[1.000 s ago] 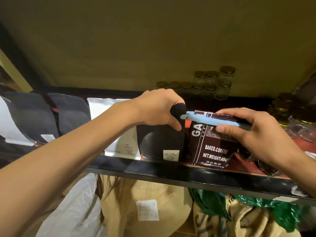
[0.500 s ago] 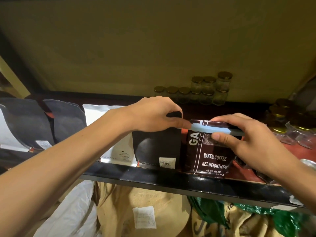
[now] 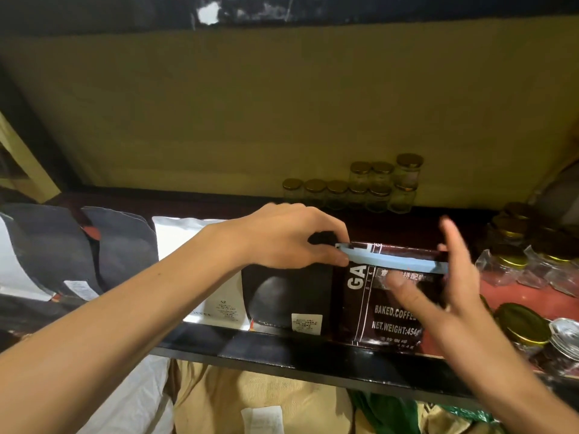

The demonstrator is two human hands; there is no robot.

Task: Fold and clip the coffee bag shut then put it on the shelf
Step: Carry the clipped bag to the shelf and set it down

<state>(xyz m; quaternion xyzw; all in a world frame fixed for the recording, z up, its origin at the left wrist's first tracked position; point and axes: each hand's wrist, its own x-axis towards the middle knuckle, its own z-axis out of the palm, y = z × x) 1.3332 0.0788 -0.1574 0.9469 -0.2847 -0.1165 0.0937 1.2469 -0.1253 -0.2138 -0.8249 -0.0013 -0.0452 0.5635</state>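
Now your left hand (image 3: 291,236) is pinching the blue clip (image 3: 391,261) on the coffee bag (image 3: 385,308) standing on the shelf (image 3: 282,355); your right hand (image 3: 438,292) is hovering open-fingered, gripping nothing.

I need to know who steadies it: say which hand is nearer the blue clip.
Left. The left hand touches the blue clip at its left end; the right hand, open, hovers just off its right end.

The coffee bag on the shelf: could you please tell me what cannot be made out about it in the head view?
- Coffee bag: print partly hidden by the blurred, open right hand.
- Blue clip: left end covered by the left hand; whether it grips there is unclear.
- Black bag: label too small to read.
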